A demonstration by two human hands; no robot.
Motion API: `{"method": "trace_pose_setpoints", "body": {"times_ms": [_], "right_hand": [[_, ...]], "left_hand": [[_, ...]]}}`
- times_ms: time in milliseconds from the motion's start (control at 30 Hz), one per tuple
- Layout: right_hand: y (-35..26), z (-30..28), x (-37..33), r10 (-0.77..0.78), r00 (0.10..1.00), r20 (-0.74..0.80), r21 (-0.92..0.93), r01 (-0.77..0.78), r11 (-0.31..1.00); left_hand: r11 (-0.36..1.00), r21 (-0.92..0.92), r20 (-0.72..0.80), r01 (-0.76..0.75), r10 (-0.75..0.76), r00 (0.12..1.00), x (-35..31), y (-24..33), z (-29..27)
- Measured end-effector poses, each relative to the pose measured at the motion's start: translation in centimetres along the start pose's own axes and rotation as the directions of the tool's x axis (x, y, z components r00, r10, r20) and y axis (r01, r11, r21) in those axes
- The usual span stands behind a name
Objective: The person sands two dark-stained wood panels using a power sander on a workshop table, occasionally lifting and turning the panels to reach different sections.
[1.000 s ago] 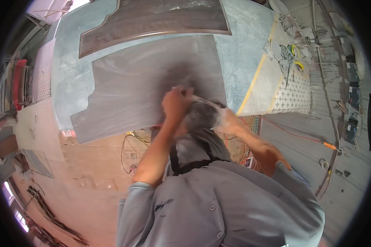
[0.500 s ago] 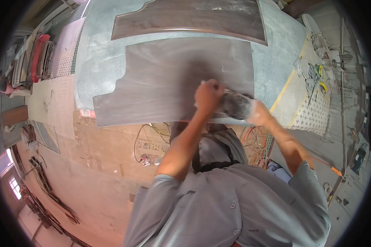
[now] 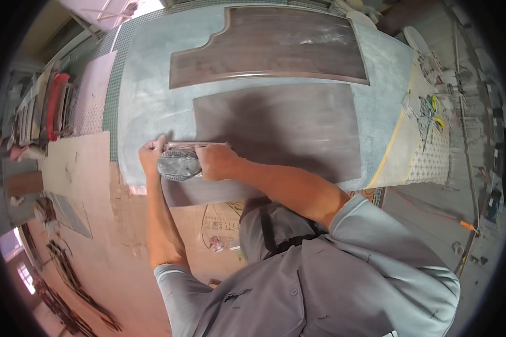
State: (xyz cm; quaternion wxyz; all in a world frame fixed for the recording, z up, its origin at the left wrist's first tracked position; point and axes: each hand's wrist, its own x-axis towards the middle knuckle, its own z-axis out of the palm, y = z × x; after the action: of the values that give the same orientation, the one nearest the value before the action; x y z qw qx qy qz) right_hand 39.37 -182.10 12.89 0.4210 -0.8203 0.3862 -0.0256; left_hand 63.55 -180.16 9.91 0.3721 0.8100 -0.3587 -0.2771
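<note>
A sander [image 3: 179,164] with a dark, ribbed, rounded top rests on the left end of a flat brown-grey panel [image 3: 315,126]. My left hand [image 3: 150,154] closes on its left side, the fingertips at its far corner. On its other side my right hand [image 3: 216,162] is wrapped round it, the forearm crossing over the near part of the panel. The sander's underside is hidden. Beyond this panel lies a darker brown panel [image 3: 287,53] with a raised edge and a curved cut-out at its left.
Both panels lie on a pale blue-grey covered table [image 3: 146,90]. Yellow-handled tools [image 3: 434,112] are at the right. Cardboard [image 3: 132,219] covers the floor at the near left, and cables [image 3: 208,227] lie near my legs. A stack of boards [image 3: 56,106] stands far left.
Both hands have carried the sander from the right part of the near panel to its left end. My view has shifted, so more of the far panel shows.
</note>
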Motion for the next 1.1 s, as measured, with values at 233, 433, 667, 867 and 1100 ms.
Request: {"method": "trace_pose_setpoints", "body": {"times_ms": [233, 433, 667, 867, 1100], "right_hand": [[9.1, -10.2, -4.0, 0.051, 0.999, -0.011, 0.114, -0.050, 0.992], [21.6, -23.0, -10.2, 0.286, 0.957, 0.046, -0.249, -0.266, 0.931], [21.3, -26.1, -5.5, 0.307, 0.952, -0.005, -0.277, -0.296, 0.914], [14.7, -19.4, 7.3, 0.002, 0.997, 0.076, -0.190, 0.012, 0.982], [8.4, -15.8, 13.2, 0.020, 0.996, 0.092, -0.241, 0.003, 0.970]], "left_hand": [[0.976, 0.131, 0.127, -0.172, 0.155, 0.980, 2.3, 7.6, 12.4], [0.966, 0.018, 0.148, -0.257, 0.251, 0.957, -2.3, 16.6, 30.0], [0.994, -0.063, 0.203, -0.091, 0.102, 0.974, 0.7, 17.7, 28.8], [0.994, -0.083, 0.021, -0.067, 0.069, 0.997, 8.6, 11.0, 17.0], [0.996, 0.092, -0.034, 0.008, -0.004, 0.999, 13.4, 7.3, 9.1]]}}
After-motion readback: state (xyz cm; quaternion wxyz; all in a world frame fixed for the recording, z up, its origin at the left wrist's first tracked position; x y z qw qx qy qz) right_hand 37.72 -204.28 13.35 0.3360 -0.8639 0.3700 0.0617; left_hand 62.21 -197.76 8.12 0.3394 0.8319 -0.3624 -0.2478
